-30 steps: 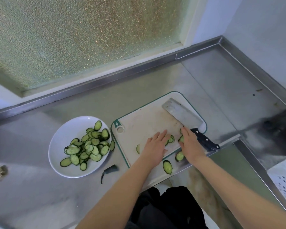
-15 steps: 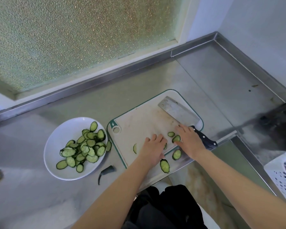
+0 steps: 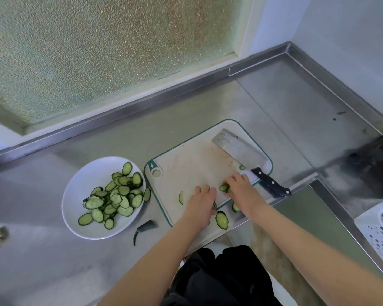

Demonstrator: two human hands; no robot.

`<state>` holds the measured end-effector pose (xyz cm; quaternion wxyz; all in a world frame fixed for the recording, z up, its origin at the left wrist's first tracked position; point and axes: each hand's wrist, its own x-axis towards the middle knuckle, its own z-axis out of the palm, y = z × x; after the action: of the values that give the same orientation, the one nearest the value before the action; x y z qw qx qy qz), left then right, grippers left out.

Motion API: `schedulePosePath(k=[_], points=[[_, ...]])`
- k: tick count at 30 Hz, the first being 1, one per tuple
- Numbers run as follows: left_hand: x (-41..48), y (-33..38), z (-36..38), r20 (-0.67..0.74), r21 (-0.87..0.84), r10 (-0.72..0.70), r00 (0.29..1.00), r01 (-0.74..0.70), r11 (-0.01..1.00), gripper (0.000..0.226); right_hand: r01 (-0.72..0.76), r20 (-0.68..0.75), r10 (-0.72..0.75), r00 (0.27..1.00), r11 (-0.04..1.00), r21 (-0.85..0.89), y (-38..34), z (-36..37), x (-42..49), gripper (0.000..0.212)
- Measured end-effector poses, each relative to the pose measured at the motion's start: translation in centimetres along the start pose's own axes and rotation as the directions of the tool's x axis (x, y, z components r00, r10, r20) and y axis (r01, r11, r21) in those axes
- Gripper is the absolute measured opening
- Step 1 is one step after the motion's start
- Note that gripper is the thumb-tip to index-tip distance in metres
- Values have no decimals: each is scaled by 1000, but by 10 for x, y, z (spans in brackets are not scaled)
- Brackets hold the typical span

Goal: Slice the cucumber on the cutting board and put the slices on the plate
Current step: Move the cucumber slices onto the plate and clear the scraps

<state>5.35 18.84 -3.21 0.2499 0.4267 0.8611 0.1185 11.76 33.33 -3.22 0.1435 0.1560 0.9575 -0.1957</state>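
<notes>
The board (image 3: 186,164) is lying at an angle by the desk's (image 3: 53,261) near edge, and both hands are working over its near side. The left hand (image 3: 200,200) is resting palm down on the board with its fingers released and spread flat, and a slice is peeking out beside its thumb. The right hand (image 3: 241,191) is hovering just beside it with bent fingers coming down on a small cluster of slices (image 3: 223,187); I cannot tell whether it is grasping them or only touching them.

A single slice (image 3: 181,197) is lying on the board to the left of the left hand, and a small piece (image 3: 242,167) is sitting by the knife. Two more slices (image 3: 222,219) are lying on the strip of desk between the board and the desk's near edge.

The knife (image 3: 237,146) is lying flat along the board's far right side, its black handle (image 3: 270,184) sticking out past the board's corner.

The plate (image 3: 86,184) is standing to the left of the board, holding a heap of slices (image 3: 115,195). One slice (image 3: 147,193) is leaning between plate and board. A dark cucumber end (image 3: 145,226) is lying on the desk just near the plate. A white basket (image 3: 376,226) is showing at the right.
</notes>
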Motion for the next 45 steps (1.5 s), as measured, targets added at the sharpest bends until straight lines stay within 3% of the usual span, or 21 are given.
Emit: schedulePosePath(k=[5, 17, 23, 26, 30, 34, 45], points=[[-6, -8, -2, 28, -202, -89, 996, 93, 975, 26, -16, 23, 13, 1000, 988, 150, 0, -2, 2, 15], [-26, -31, -1, -7, -284, -90, 996, 84, 955, 18, -32, 45, 18, 999, 943, 331, -26, 6, -2, 7], [-47, -45, -13, -155, -371, -153, 976, 86, 925, 13, 0, -15, 6, 1000, 919, 395, -49, 5, 5, 9], [-62, -65, -28, -271, -448, -255, 928, 113, 887, 13, 56, -52, -38, 998, 918, 392, -68, 1, 10, 7], [-88, -103, -55, -429, -479, -409, 806, 181, 859, 13, 140, -78, -118, 990, 905, 403, -106, -3, 20, 8], [-109, -134, -72, -478, -488, -525, 704, 284, 825, 12, 235, -68, -226, 972, 895, 379, -150, -4, 31, 8], [-132, -181, -68, -428, -489, -624, 654, 413, 768, 11, 277, -1, -281, 960, 945, 171, -227, 9, 50, 13]])
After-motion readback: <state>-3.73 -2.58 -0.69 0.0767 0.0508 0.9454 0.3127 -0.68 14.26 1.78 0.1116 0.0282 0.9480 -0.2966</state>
